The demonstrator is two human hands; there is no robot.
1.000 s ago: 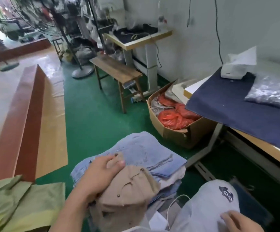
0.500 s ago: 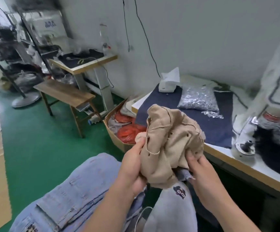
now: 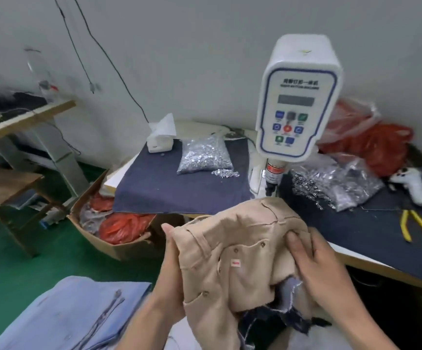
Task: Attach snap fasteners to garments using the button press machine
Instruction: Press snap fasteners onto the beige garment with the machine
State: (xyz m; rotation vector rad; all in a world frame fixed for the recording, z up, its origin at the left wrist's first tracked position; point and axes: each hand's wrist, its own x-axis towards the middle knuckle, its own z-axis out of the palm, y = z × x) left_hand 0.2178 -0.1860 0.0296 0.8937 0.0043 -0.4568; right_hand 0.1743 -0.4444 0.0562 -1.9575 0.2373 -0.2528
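Observation:
A tan garment (image 3: 240,251) with small brown snaps and a red-and-white label is bunched between both hands, just in front of the work table. My left hand (image 3: 169,271) grips its left edge. My right hand (image 3: 316,263) clutches its right side, over a frayed dark denim piece. The white button press machine (image 3: 298,107) with a blue-framed control panel stands on the table right behind the garment. A clear bag of silver snap parts (image 3: 204,154) lies left of the machine, and a loose heap of snap parts (image 3: 331,184) lies to its right.
The table (image 3: 371,263) carries a dark blue cloth (image 3: 169,188), a white tissue box (image 3: 160,140), yellow pliers (image 3: 418,228) and red plastic bags (image 3: 371,142). A cardboard box (image 3: 119,246) of red bags sits on the green floor. Light blue jeans (image 3: 65,311) lie at lower left.
My left hand lifted the tan garment off the jeans pile and my right hand joined it. The view swung right, bringing the press machine into sight, and the garment came closer to it.

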